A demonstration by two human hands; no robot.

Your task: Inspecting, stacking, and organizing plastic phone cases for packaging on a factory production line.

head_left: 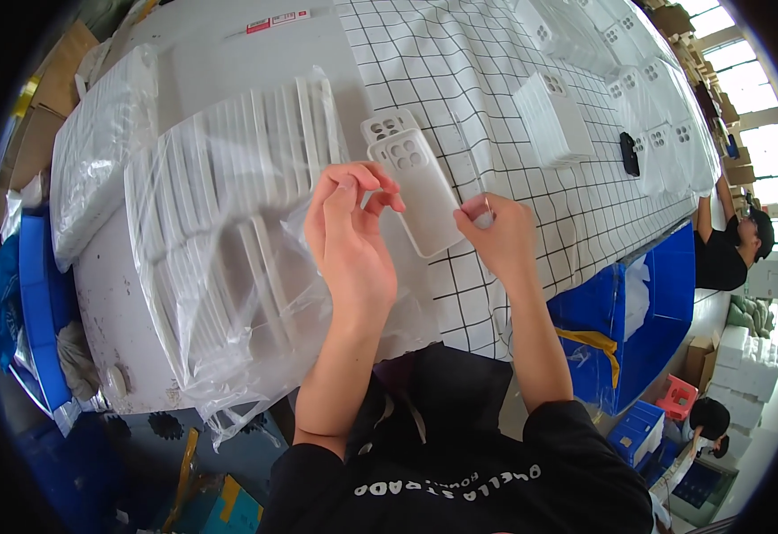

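Dark sleeves at the lower edge, clear bag of white phone cases (220, 240) on the left, left hand (349, 236) pinching a white phone case (417, 191) over the gridded tablecloth (531, 205), right hand (495, 233) fingertips closed on a clear film strip (471, 156), stacked white cases (553, 120) further right.

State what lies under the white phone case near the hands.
Beneath the white phone case lies a second white case, only its camera end showing; the rest is covered. Both rest on the checked tablecloth.

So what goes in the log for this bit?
left hand: pinching clear film | right hand: pinching film edge | white phone case: flat on checked tablecloth
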